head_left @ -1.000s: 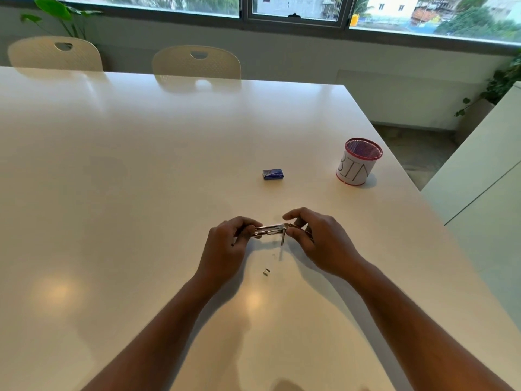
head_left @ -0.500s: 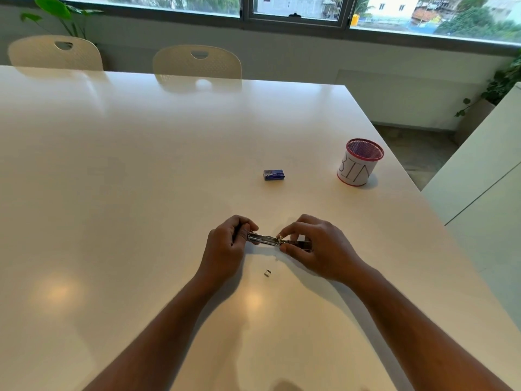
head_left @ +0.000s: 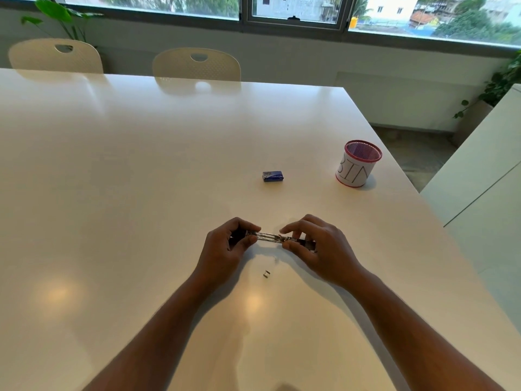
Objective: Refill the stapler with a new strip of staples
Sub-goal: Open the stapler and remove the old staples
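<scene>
- Nearest the camera, two bare forearms reach in from the bottom edge over the glossy white table (head_left: pixel 118 198), angling toward each other.
- A small loose piece of staples (head_left: pixel 266 274) lies flat on the table between the wrists, just nearer than the hands and touching neither.
- The left hand (head_left: pixel 225 249) curls its fingers and thumb around the left end of the stapler (head_left: pixel 270 237), a narrow grasp that hides that end.
- The right hand (head_left: pixel 315 244) pinches the stapler's right part, thumb below and fingertips above, over its dark end.
- The stapler is held low over the table, centre-right; whether it touches the surface cannot be told. Its long axis runs left to right, the right end slightly nearer the camera. The bright metal channel shows between the hands; which end is the front is unclear.
- Beyond the hands, well apart from them, a small blue staple box (head_left: pixel 273 176) lies flat, its long side also running left to right.
- Farther right, near the table's right edge, a red mesh cup (head_left: pixel 358 165) stands upright with a white label lettered "BIN".
- The right edge runs diagonally close past the cup; broad bare tabletop stretches left and beyond the box.
- Past the far edge stand two cream chairs (head_left: pixel 197 64), with a leafy plant (head_left: pixel 60 16) below the window.
</scene>
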`<action>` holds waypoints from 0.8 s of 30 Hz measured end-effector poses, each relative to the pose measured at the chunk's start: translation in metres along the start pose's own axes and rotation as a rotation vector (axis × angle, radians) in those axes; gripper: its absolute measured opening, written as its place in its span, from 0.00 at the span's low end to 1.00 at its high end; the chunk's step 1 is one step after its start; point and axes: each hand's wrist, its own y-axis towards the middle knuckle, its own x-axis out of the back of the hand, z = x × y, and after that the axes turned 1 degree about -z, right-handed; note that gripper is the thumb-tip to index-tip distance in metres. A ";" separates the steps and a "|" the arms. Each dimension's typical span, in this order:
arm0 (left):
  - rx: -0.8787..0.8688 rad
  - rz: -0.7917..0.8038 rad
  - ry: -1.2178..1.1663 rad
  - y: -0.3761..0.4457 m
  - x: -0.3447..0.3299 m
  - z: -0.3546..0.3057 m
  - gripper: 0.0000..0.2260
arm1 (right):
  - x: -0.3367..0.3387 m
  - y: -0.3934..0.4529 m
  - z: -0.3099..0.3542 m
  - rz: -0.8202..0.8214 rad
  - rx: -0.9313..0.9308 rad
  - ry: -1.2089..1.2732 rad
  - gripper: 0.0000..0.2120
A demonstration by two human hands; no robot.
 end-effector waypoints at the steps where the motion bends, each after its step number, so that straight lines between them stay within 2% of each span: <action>1: -0.009 -0.004 -0.002 0.000 0.000 0.001 0.09 | 0.000 -0.001 0.000 -0.003 -0.005 0.005 0.13; 6: -0.034 -0.041 -0.031 0.001 0.000 0.003 0.09 | -0.001 -0.001 0.003 0.017 -0.025 0.023 0.16; 9: -0.045 -0.048 -0.029 0.001 -0.001 0.004 0.09 | -0.004 -0.001 0.011 -0.033 0.010 -0.004 0.19; 12: -0.063 -0.057 -0.008 0.002 0.000 0.007 0.09 | -0.009 -0.006 0.023 -0.221 0.046 -0.106 0.16; 15: -0.070 -0.076 -0.010 0.002 0.000 0.010 0.09 | -0.020 -0.022 0.033 -0.379 0.114 -0.195 0.07; 17: -0.056 -0.091 -0.032 0.002 0.000 0.011 0.08 | -0.027 -0.034 0.036 -0.348 0.112 -0.215 0.04; 19: -0.044 -0.100 -0.041 0.002 -0.001 0.012 0.09 | -0.031 -0.041 0.036 -0.263 0.028 -0.231 0.03; 24: -0.056 -0.110 -0.056 0.003 -0.001 0.013 0.10 | -0.033 -0.037 0.038 -0.120 -0.079 -0.249 0.10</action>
